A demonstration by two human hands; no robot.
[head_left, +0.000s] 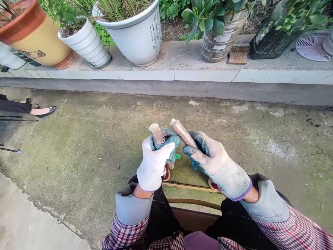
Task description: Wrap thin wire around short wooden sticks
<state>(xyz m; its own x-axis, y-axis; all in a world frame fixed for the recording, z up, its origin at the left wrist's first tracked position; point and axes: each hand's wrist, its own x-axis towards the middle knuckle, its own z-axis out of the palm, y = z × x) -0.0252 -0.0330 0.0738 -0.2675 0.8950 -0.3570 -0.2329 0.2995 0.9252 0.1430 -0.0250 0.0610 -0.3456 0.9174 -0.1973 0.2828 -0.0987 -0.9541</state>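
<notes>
1. Gloves [153,170] cover both our hands, white knit with teal rubber palms and purple-edged cuffs.
2. Our left hand [158,159] has a closed grip on a pale rod [156,133], the fingers curled around its lower part and its top end standing clear. Grey thread [159,143] shows where the rod enters the glove.
3. Our right hand [208,156] has a closed grip on a second rod [182,132], which is wound in fine tan thread and tilts toward the first.
4. Both rods are held above our lap, near each other but apart at the tips. A small green scrap [177,156] shows between the hands; it is too small to identify.
5. Below the hands are plaid sleeves [293,229], red shoe toes [166,173] and a wooden chair rail [192,187].
6. Ahead, past mossy concrete ground [78,146], a tiled ledge [205,74] carries a white pot [137,38] with black calligraphy, a striped pot [85,43], a yellow pot [33,38] and a black pot [270,43].
7. At the left edge, another person's foot [47,111] in a black flat stands beside two thin dark poles [18,120].
</notes>
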